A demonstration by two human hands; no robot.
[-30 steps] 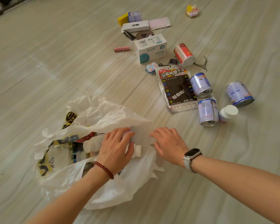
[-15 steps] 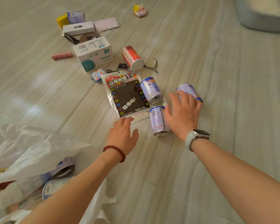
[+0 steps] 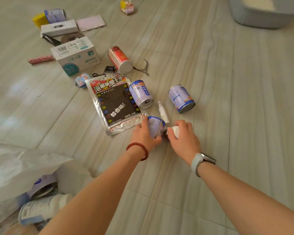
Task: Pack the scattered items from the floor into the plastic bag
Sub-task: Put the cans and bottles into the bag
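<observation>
My left hand [image 3: 143, 135] grips a blue-and-white can [image 3: 155, 125] just off the near corner of the black snack pouch [image 3: 115, 103]. My right hand [image 3: 185, 139] is closed on a small white-capped bottle [image 3: 175, 130] right beside that can. Two more blue-and-white cans [image 3: 140, 94] [image 3: 181, 98] lie on their sides beyond my hands, with a small white tube [image 3: 162, 111] between them. The translucent plastic bag [image 3: 15, 168] lies at the lower left, with a bottle [image 3: 41, 209] and a can showing through it.
Farther off on the wooden floor lie a red can [image 3: 120, 59], a white box [image 3: 75, 55], a tissue box [image 3: 59, 28], a pink roll [image 3: 40, 59], metal nippers [image 3: 143, 68] and a yellow packet [image 3: 127, 5]. A grey tub [image 3: 261, 12] stands at the top right.
Both hands left the bag and reached to the cans. The left hand has closed on the near can and the right on the white-capped bottle. The view swung right.
</observation>
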